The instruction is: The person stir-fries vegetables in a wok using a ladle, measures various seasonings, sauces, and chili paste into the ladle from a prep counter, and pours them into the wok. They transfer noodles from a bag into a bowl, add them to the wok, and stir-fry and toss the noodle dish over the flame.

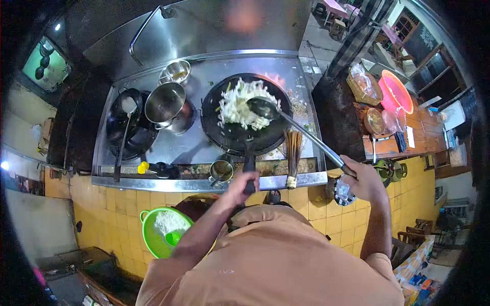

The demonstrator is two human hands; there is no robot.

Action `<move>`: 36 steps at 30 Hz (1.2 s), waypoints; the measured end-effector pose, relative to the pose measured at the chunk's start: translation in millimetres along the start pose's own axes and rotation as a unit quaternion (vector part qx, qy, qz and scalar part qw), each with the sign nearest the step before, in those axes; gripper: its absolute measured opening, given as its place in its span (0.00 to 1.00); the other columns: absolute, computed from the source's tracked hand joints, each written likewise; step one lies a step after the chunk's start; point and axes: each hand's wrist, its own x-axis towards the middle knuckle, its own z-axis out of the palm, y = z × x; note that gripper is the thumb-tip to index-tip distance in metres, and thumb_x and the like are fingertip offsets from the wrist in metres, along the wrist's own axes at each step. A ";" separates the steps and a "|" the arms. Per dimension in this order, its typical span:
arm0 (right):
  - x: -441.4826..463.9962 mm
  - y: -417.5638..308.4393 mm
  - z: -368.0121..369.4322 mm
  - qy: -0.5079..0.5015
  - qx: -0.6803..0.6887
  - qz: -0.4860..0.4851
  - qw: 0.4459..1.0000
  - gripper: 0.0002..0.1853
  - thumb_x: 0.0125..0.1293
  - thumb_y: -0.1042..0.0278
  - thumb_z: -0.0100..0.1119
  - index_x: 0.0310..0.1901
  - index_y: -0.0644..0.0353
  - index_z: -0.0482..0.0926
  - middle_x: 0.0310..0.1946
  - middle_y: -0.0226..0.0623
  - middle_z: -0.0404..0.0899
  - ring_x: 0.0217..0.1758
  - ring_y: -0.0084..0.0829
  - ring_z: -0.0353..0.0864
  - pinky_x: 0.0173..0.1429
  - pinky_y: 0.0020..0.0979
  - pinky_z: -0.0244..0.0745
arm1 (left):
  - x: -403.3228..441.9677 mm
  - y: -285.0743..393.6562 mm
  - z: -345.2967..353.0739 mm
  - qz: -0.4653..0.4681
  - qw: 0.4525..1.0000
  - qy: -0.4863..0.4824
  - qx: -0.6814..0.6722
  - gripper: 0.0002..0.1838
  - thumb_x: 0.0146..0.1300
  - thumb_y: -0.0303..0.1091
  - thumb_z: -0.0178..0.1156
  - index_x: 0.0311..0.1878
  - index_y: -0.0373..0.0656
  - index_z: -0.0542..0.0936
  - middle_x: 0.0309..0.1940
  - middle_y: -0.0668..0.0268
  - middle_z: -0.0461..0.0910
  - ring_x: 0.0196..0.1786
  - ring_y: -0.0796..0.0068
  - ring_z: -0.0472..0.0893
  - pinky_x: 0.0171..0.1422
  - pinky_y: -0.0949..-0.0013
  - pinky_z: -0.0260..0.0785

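Left hand (242,186) closed on the one handle (249,161) of a black wok (216,133); right hand (363,179) gripping one long ladle (263,108), its bowl on one heap of white food (240,104) inside the wok. Left of the wok: two metal pots (165,105), then one second wok (139,142) with one second ladle (128,105). Near side of the wok: one metal cup (221,171), one bristle brush (293,153).
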 end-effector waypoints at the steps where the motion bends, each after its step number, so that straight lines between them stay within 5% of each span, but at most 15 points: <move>1: 9.5 1.4 8.5 0.001 -0.001 -0.002 1.000 0.24 0.59 0.66 0.55 0.58 0.59 0.71 0.34 0.47 0.81 0.37 0.52 0.79 0.43 0.43 0.75 | 16.4 10.6 2.5 -0.002 1.000 0.020 -0.023 0.06 0.56 0.28 0.58 0.34 0.39 0.71 0.24 0.66 0.73 0.22 0.76 0.73 0.28 0.72 0.67; 3: 49.5 3.3 47.4 -0.009 -0.043 0.026 0.999 0.21 0.61 0.65 0.53 0.55 0.63 0.72 0.32 0.48 0.81 0.37 0.50 0.80 0.43 0.41 0.75 | 36.3 25.8 6.3 -0.015 0.998 0.015 -0.063 0.07 0.56 0.26 0.57 0.36 0.40 0.70 0.22 0.69 0.69 0.22 0.78 0.71 0.26 0.72 0.66; 5: 93.7 -26.1 84.0 -0.127 0.083 0.122 0.981 0.19 0.62 0.65 0.51 0.52 0.65 0.73 0.28 0.52 0.80 0.29 0.45 0.81 0.37 0.40 0.76 | 49.0 19.0 -1.2 -0.016 0.999 0.029 -0.035 0.08 0.56 0.26 0.57 0.38 0.42 0.70 0.23 0.68 0.70 0.23 0.77 0.72 0.26 0.71 0.66; 9: 110.0 12.0 111.1 -0.112 0.152 0.047 0.981 0.17 0.62 0.66 0.50 0.49 0.66 0.75 0.22 0.51 0.78 0.18 0.35 0.78 0.25 0.38 0.74 | 56.2 15.2 -6.9 -0.010 0.999 0.028 -0.026 0.08 0.56 0.26 0.57 0.39 0.43 0.70 0.23 0.68 0.70 0.24 0.77 0.72 0.26 0.71 0.66; 11: 118.6 52.9 75.0 -0.246 0.298 0.145 0.911 0.16 0.63 0.66 0.50 0.48 0.65 0.76 0.16 0.44 0.74 0.12 0.27 0.73 0.16 0.34 0.69 | 51.0 15.5 1.3 0.000 0.998 0.045 -0.035 0.08 0.56 0.26 0.57 0.39 0.43 0.71 0.23 0.68 0.71 0.24 0.76 0.72 0.26 0.71 0.67; 13: 128.8 36.7 79.4 -0.237 0.251 0.149 0.927 0.14 0.63 0.67 0.49 0.47 0.65 0.76 0.13 0.35 0.70 0.12 0.25 0.71 0.16 0.32 0.68 | 49.0 17.2 5.9 0.005 0.999 0.038 -0.034 0.08 0.57 0.27 0.57 0.39 0.43 0.71 0.23 0.68 0.71 0.24 0.77 0.72 0.25 0.72 0.67; 15: 136.2 1.1 125.5 -0.084 0.159 0.109 0.978 0.13 0.63 0.68 0.49 0.46 0.66 0.74 0.12 0.31 0.68 0.11 0.24 0.69 0.16 0.31 0.67 | 51.6 17.6 3.5 -0.002 0.999 0.035 -0.028 0.08 0.57 0.27 0.57 0.39 0.42 0.71 0.24 0.69 0.71 0.24 0.77 0.72 0.26 0.71 0.67; 20: 112.6 28.7 113.2 -0.217 0.347 0.116 0.905 0.16 0.64 0.68 0.50 0.52 0.62 0.74 0.13 0.28 0.68 0.10 0.21 0.64 0.14 0.27 0.61 | 45.4 23.4 -0.6 -0.023 0.997 0.031 -0.063 0.08 0.57 0.26 0.57 0.39 0.40 0.71 0.25 0.68 0.72 0.23 0.77 0.72 0.25 0.73 0.66; 22: 97.1 41.9 71.4 -0.203 0.217 0.091 0.951 0.22 0.63 0.68 0.55 0.60 0.59 0.71 0.17 0.32 0.73 0.12 0.18 0.67 0.16 0.25 0.65 | 34.5 29.5 -1.7 -0.019 0.996 0.025 -0.079 0.07 0.57 0.27 0.57 0.39 0.40 0.71 0.24 0.68 0.72 0.23 0.77 0.72 0.25 0.73 0.66; 23: 92.8 44.0 68.8 -0.147 0.098 0.093 0.980 0.22 0.62 0.69 0.53 0.59 0.59 0.72 0.20 0.38 0.78 0.15 0.29 0.74 0.21 0.32 0.71 | 23.5 32.6 -1.8 -0.012 0.995 0.022 -0.095 0.07 0.57 0.27 0.57 0.38 0.40 0.71 0.24 0.68 0.72 0.23 0.77 0.72 0.25 0.73 0.66; 25: 95.2 73.0 98.8 0.032 -0.014 -0.079 0.996 0.22 0.60 0.69 0.53 0.58 0.59 0.72 0.24 0.46 0.80 0.24 0.45 0.80 0.30 0.41 0.75 | -0.2 28.8 -9.9 -0.022 0.997 -0.004 -0.072 0.06 0.56 0.27 0.59 0.35 0.40 0.72 0.23 0.68 0.72 0.23 0.77 0.72 0.27 0.74 0.66; 28: 57.9 4.7 56.9 0.056 -0.089 -0.011 0.994 0.21 0.58 0.69 0.54 0.56 0.57 0.73 0.29 0.51 0.79 0.32 0.53 0.79 0.38 0.46 0.75 | -52.9 -18.7 -16.5 -0.023 0.973 -0.019 0.230 0.03 0.56 0.29 0.57 0.33 0.43 0.74 0.26 0.67 0.75 0.29 0.73 0.76 0.36 0.71 0.69; 31: 8.9 -43.0 -6.2 -0.002 -0.101 0.014 0.995 0.26 0.56 0.68 0.58 0.59 0.54 0.71 0.31 0.51 0.79 0.36 0.52 0.79 0.40 0.46 0.74 | -46.8 -28.7 -20.2 0.068 0.961 -0.065 0.259 0.04 0.58 0.31 0.55 0.34 0.42 0.74 0.24 0.66 0.74 0.26 0.76 0.74 0.35 0.71 0.68; 33: -12.0 -38.5 -11.8 -0.038 -0.097 -0.042 0.994 0.28 0.54 0.70 0.58 0.60 0.52 0.70 0.32 0.51 0.79 0.35 0.51 0.79 0.39 0.44 0.75 | -36.8 10.6 10.1 -0.046 0.997 -0.068 0.002 0.04 0.58 0.29 0.54 0.36 0.41 0.72 0.22 0.71 0.72 0.21 0.79 0.71 0.32 0.72 0.67; 36: 1.6 -45.6 33.5 -0.067 -0.151 -0.011 0.986 0.29 0.55 0.72 0.52 0.62 0.52 0.67 0.31 0.49 0.80 0.34 0.49 0.81 0.39 0.46 0.76 | -24.6 43.3 45.1 -0.054 0.994 0.001 -0.100 0.06 0.58 0.32 0.55 0.27 0.44 0.72 0.19 0.70 0.70 0.21 0.78 0.70 0.27 0.75 0.64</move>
